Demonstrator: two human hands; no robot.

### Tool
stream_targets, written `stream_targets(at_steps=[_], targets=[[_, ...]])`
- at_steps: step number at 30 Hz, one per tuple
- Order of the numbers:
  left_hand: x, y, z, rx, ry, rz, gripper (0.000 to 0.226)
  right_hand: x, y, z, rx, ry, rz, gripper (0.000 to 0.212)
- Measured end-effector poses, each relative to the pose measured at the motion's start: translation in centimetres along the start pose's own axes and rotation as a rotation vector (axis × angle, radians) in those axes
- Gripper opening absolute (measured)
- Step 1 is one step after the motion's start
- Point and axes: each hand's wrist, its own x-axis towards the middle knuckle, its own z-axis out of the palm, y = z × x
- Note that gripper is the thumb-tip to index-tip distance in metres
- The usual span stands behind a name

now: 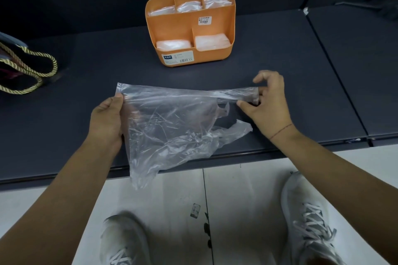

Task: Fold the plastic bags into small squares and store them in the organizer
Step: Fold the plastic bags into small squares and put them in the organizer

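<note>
A clear, crumpled plastic bag point(172, 122) is stretched between my hands just above the dark table's front edge. My left hand point(107, 118) grips its left side. My right hand point(269, 103) pinches the bag's twisted handle end between thumb and fingers. The bag's lower part hangs over the table edge. Behind it stands an orange organizer point(213, 26) with several compartments. Folded plastic bags point(173, 45) lie in its front and back compartments.
A bag with gold rope handles point(28, 71) sits at the table's left edge. The dark table point(280, 54) has a seam on the right. Below are the pale floor and my two grey shoes point(308, 217).
</note>
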Motion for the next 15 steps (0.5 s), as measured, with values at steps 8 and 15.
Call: stream_targets(at_steps=[8, 15], targets=[[0.04, 0.02, 0.15, -0.019, 0.01, -0.001, 0.027, 0.4, -0.23, 0.5, -0.257, 0.05, -0.134, 0.044], [0.01, -0.06, 0.17, -0.019, 0.01, 0.01, 0.027, 0.91, -0.77, 0.04, -0.189, 0.143, -0.136, 0.036]])
